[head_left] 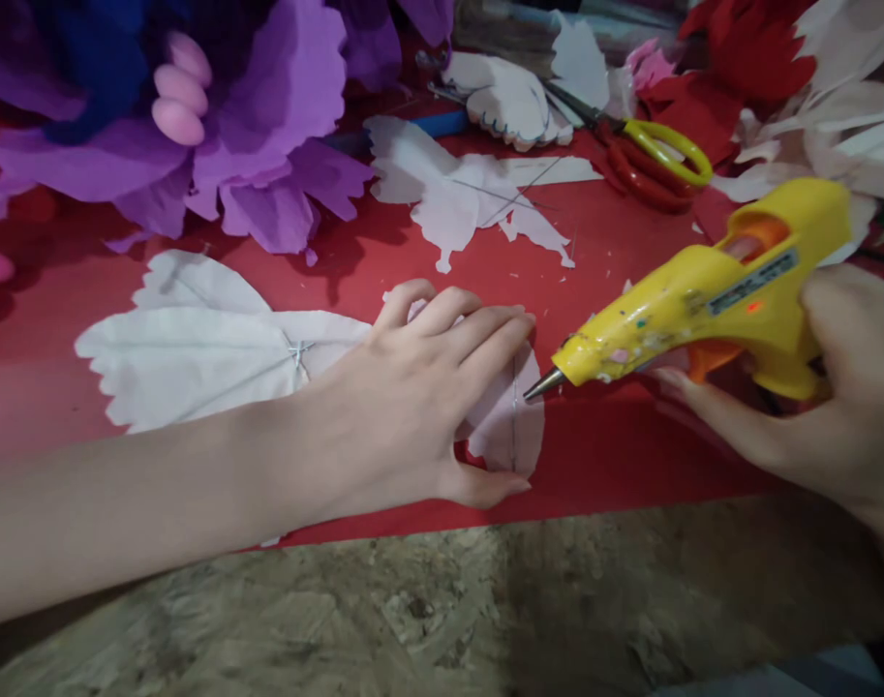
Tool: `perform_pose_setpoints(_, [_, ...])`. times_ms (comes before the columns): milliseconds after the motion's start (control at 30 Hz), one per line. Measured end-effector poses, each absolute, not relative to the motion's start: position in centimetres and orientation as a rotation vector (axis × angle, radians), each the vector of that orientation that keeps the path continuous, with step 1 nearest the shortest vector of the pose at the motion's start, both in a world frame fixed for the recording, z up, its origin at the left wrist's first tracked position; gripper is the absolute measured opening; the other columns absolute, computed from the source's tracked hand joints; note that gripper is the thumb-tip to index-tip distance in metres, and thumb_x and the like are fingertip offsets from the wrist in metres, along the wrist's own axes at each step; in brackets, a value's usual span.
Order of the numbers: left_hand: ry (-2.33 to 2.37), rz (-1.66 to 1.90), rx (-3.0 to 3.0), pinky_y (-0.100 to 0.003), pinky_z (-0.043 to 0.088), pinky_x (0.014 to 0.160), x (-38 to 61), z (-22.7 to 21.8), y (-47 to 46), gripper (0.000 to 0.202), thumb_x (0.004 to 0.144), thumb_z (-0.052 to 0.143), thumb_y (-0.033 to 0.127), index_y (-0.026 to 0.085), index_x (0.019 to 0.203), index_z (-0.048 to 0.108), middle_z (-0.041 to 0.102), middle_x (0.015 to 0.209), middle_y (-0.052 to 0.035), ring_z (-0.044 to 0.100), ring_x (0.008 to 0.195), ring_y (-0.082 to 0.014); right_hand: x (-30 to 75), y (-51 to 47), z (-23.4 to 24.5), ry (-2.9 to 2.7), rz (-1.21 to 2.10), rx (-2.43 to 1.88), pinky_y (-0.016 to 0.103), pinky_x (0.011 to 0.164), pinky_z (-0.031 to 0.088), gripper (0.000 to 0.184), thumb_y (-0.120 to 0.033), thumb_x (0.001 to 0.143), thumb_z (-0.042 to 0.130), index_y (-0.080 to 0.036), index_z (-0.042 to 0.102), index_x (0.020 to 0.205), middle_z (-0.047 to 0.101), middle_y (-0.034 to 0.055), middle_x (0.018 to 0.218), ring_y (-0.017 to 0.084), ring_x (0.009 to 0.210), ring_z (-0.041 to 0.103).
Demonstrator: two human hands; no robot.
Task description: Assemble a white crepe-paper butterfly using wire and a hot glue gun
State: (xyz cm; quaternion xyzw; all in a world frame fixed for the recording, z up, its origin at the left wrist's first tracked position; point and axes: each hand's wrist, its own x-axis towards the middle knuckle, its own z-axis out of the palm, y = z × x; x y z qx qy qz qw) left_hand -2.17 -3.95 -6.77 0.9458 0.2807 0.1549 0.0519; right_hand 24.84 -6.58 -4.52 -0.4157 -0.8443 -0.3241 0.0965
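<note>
The left hand [419,387] is pressing on a pale paper petal [530,436] on the red worktop [616,455], its fingers and thumb spreading apart. The right hand [859,407] is clamping around a yellow glue gun [703,300], whose metal nozzle [544,384] is pointing at the petal's wire [515,416]; contact is staying unclear. Scissors [652,160] are lying beyond, and a purple paper flower [282,87] is filling the far left.

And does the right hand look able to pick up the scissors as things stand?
Probably not directly: the right hand is holding the yellow glue gun. With that put down, the scissors look reachable, since they lie just beyond with their handles uncovered.
</note>
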Motion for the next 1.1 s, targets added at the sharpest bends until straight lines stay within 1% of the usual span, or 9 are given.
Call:
perform_pose_setpoints(167, [0.833,0.475,2.861,-0.048,0.036,0.095,-2.14,-6.74,-3.89,0.081,0.071,0.055,0.063,0.001,0.124,0.05,0.061,0.117,-0.0173,0.053,0.104,-0.034,24.71,-6.49,-4.7,-2.516,-0.907,-1.19,0.027,0.048,0.022,0.034,-0.044,0.091,0.043,-0.01,0.045,0.096,0.051,0.0069,0.076,0.012,0.069,0.052])
perform_pose_setpoints(433, [0.859,0.443,2.843,-0.048,0.035,0.097,-2.11,-6.63,-3.87,0.08,0.073,0.053,0.063,0.004,0.127,0.048,0.06,0.12,-0.0165,0.052,0.107,-0.034,24.76,-6.5,-4.61,-2.524,-0.894,-1.219,0.026,0.046,0.02,0.03,-0.042,0.093,0.04,-0.012,0.043,0.097,0.053,0.0059,0.081,0.01,0.073,0.054])
perform_pose_setpoints(533, [0.85,0.427,2.844,-0.048,0.033,0.1,-2.18,-6.68,-3.87,0.082,0.073,0.053,0.063,0.004,0.129,0.045,0.059,0.122,-0.0165,0.051,0.109,-0.0342,24.62,-6.35,-4.48,-2.519,-0.952,-1.202,0.025,0.044,0.02,0.03,-0.043,0.093,0.038,-0.013,0.042,0.09,0.049,0.0031,0.072,0.009,0.065,0.052])
perform_pose_setpoints(600, [0.844,0.43,2.846,-0.048,0.033,0.1,-2.2,-6.73,-3.88,0.082,0.073,0.053,0.064,0.004,0.129,0.045,0.059,0.123,-0.0171,0.051,0.11,-0.0347,24.6,-6.23,-4.38,-2.506,-1.002,-1.208,0.024,0.043,0.021,0.03,-0.044,0.092,0.04,-0.014,0.041,0.086,0.047,0.0024,0.069,0.009,0.063,0.051])
perform_pose_setpoints(700, [0.851,0.439,2.83,-0.049,0.035,0.098,-2.17,-6.72,-3.89,0.082,0.072,0.053,0.063,0.003,0.128,0.047,0.059,0.122,-0.0182,0.052,0.108,-0.0356,24.55,-6.2,-4.28,-2.472,-1.043,-1.226,0.024,0.044,0.024,0.031,-0.045,0.089,0.044,-0.014,0.042,0.086,0.051,0.0054,0.073,0.012,0.067,0.054])
perform_pose_setpoints(800, [0.862,0.42,2.812,-0.049,0.034,0.098,-2.16,-6.59,-3.9,0.081,0.073,0.052,0.062,0.004,0.128,0.048,0.06,0.122,-0.0177,0.052,0.108,-0.0354,24.26,-6.37,-4.32,-2.478,-1.04,-1.193,0.025,0.045,0.026,0.032,-0.045,0.088,0.047,-0.013,0.043,0.087,0.052,0.0066,0.073,0.013,0.065,0.054])
perform_pose_setpoints(967, [0.853,0.43,2.788,-0.05,0.033,0.099,-2.12,-6.46,-3.88,0.082,0.072,0.054,0.063,0.003,0.128,0.048,0.06,0.121,-0.018,0.052,0.108,-0.0358,23.9,-6.56,-4.71,-2.491,-1.006,-1.19,0.023,0.043,0.024,0.034,-0.046,0.088,0.047,-0.013,0.044,0.091,0.054,0.0053,0.075,0.011,0.066,0.056])
perform_pose_setpoints(1100, [0.862,0.426,2.801,-0.048,0.035,0.098,-1.98,-6.6,-3.82,0.078,0.073,0.051,0.063,0.005,0.125,0.049,0.059,0.122,-0.0169,0.052,0.108,-0.0345,24.21,-6.18,-4.89,-2.454,-1.076,-1.277,0.023,0.044,0.025,0.036,-0.047,0.087,0.046,-0.012,0.047,0.097,0.057,0.0072,0.079,0.013,0.071,0.058])
